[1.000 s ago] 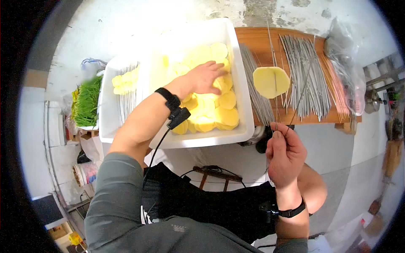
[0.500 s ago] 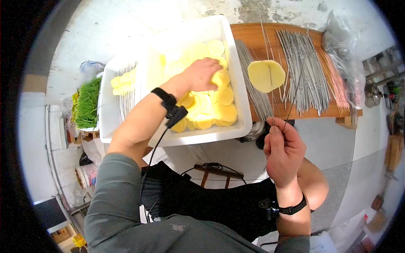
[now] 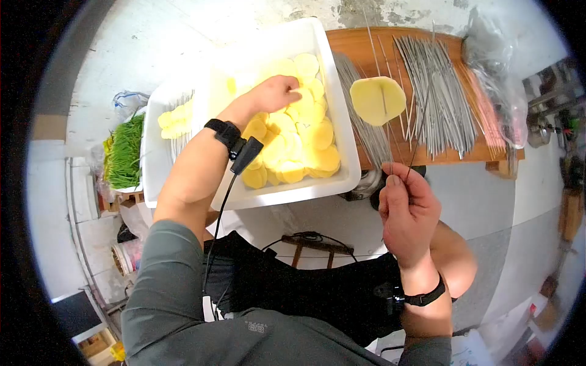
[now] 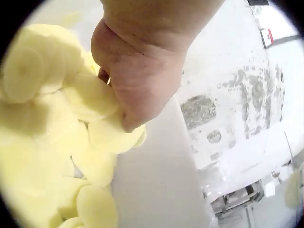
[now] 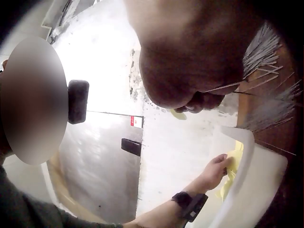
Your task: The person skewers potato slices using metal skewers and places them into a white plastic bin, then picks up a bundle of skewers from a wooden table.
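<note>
In the head view the left hand (image 3: pixel 274 94), fingers bent, is over yellow slices (image 3: pixel 321 160) in a white tub (image 3: pixel 349 168). The right wrist view shows this hand (image 5: pixel 213 174) with thumb and fingers pinching at a yellow slice (image 5: pixel 235 154). Its fingertips are mostly hidden in the left wrist view, where the hand (image 4: pixel 142 76) touches the slices (image 4: pixel 97 209). The right hand (image 3: pixel 408 210) pinches thin skewers between thumb and fingers. One skewer passes through a single large slice (image 3: pixel 378 102) beyond the fingertips, above the board.
Many grey skewers (image 3: pixel 434 100) and some reddish ones (image 3: pixel 486 116) lie on a wooden board (image 3: pixel 348 41) right of the tub. A clear plastic bag (image 3: pixel 497 79) is beside them. Left stand a smaller white tray (image 3: pixel 152 183) with threaded slices and some green stalks (image 3: pixel 124 152).
The left hand has moved left across the slices, and its spread fingers have drawn in. The right hand still holds the skewers; the view has shifted slightly.
</note>
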{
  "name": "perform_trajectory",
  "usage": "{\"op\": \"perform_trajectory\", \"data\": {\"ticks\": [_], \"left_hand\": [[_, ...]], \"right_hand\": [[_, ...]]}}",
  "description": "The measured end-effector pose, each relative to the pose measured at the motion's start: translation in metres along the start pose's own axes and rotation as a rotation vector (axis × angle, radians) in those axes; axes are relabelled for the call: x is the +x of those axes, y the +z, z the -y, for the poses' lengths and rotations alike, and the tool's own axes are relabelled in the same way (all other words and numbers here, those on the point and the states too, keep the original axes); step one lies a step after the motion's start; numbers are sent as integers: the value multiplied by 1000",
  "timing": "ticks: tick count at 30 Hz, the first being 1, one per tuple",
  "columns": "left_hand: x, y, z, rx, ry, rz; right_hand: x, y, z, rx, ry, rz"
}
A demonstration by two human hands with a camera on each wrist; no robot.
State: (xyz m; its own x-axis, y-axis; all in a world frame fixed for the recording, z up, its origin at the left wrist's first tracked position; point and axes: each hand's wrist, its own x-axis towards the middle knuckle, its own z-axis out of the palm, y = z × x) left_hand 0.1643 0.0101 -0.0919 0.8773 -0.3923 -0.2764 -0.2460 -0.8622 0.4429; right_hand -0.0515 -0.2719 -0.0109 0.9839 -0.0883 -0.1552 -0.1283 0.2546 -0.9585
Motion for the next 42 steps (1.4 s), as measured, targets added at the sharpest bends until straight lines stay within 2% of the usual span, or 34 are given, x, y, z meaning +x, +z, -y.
{"op": "perform_trajectory", "data": {"ticks": [1, 3, 4, 5, 7, 9, 11, 14, 19, 21, 24, 28, 31, 33, 36, 42], "left_hand": [[-2, -4, 2, 3, 0, -1], [-7, -14, 3, -356, -269, -67], [-8, -11, 9, -562, -213, -140], [-9, -12, 12, -558, -208, -147], [-25, -18, -8, -759, -250, -336], [-35, -21, -16, -838, -235, -365], [-48, -24, -27, -918, -214, -403], [-70, -23, -45, -1130, -170, -372], [-104, -20, -77, -1264, -71, -475], [-115, -20, -85, -1433, -83, -505], [-125, -17, -85, -1507, -14, -492], [-135, -22, -81, -1543, 63, -509], [-142, -26, -81, -1637, 21, -528], [-146, -28, -81, -1640, 31, -509], [-150, -31, -86, -1625, 35, -552], [-149, -33, -86, -1692, 86, -597]], "right_hand": [[0, 0, 0, 8, -3, 2], [-1, 0, 1, 18, -11, 8], [0, 1, 0, 20, -12, 7], [1, 1, 0, 22, -14, 6], [3, -1, -5, 14, -16, 6], [3, -1, -10, 5, -12, 21], [3, 1, -14, -15, 89, 52], [-2, 7, -27, -64, 90, 134], [-11, 11, -45, -165, 118, 215], [-15, 11, -47, -185, 117, 276], [-20, 9, -49, -198, 163, 315], [-28, 10, -52, -239, 65, 336], [-31, 11, -52, -248, 8, 341], [-32, 12, -53, -171, 62, 355], [-36, 14, -46, -309, -1, 350], [-35, 8, -62, -276, -74, 344]]}}
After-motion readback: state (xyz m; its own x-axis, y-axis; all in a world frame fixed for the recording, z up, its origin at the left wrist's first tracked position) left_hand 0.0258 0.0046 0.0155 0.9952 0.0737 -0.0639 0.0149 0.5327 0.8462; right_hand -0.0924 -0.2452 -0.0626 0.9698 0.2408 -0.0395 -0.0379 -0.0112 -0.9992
